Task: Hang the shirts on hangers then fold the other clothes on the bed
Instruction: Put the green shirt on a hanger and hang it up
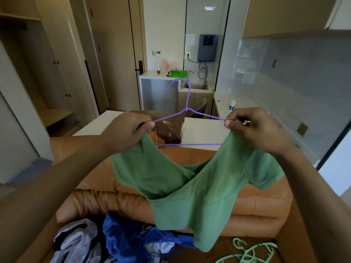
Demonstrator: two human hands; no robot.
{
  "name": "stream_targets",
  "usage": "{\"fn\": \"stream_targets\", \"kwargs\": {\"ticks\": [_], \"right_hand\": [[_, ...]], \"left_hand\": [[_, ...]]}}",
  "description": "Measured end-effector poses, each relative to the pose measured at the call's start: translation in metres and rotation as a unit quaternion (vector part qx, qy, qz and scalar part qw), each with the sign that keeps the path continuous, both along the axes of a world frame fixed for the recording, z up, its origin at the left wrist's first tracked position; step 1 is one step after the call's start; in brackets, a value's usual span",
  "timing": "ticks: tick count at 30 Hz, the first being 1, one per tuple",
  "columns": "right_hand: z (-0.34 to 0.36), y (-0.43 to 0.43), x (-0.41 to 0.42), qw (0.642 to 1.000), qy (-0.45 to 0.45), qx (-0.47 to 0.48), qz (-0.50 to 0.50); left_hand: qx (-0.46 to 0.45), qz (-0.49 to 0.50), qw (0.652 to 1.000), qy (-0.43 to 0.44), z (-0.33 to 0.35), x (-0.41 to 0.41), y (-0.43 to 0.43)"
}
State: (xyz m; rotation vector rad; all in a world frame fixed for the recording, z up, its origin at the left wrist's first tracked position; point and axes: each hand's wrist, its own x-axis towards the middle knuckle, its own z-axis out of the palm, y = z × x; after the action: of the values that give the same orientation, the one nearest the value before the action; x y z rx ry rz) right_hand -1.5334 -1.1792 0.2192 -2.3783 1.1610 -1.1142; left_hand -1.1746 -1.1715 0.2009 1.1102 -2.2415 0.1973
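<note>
Green shirt [190, 186] hangs below the purple hanger [187, 111], its shoulders bunched at the hanger ends. Left hand [129, 130] and right hand [252, 128]: each grip pinches cloth against wire. Advised: seat both shoulders evenly, neckline centred under the hook.

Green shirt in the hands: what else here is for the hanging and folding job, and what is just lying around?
For the job: green shirt and purple hanger, both held by the left hand and right hand; pile of clothes on the bed; mint hangers.

Just lying about: paper cup, bottle and green box on the counters; brown bag.
</note>
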Motion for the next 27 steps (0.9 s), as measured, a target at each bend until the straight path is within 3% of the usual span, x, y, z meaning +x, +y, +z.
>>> {"fn": "stream_targets", "kwargs": {"ticks": [8, 16, 22, 27], "right_hand": [[0.008, 0.004, 0.002, 0.994, 0.046, 0.062, 0.082], [0.021, 0.013, 0.002, 0.983, 0.059, 0.090, 0.150], [0.029, 0.044, 0.077, 0.920, 0.052, 0.217, 0.322], [0.004, 0.099, 0.171, 0.858, -0.086, 0.321, 0.392]], "left_hand": [[-0.042, 0.030, 0.998, 0.043, -0.005, -0.018, 0.020], [-0.089, 0.115, 0.986, 0.083, 0.007, 0.027, 0.086], [-0.089, 0.191, 0.973, 0.095, 0.006, 0.094, 0.146], [-0.074, 0.229, 0.965, 0.104, 0.004, 0.159, 0.190]]}}
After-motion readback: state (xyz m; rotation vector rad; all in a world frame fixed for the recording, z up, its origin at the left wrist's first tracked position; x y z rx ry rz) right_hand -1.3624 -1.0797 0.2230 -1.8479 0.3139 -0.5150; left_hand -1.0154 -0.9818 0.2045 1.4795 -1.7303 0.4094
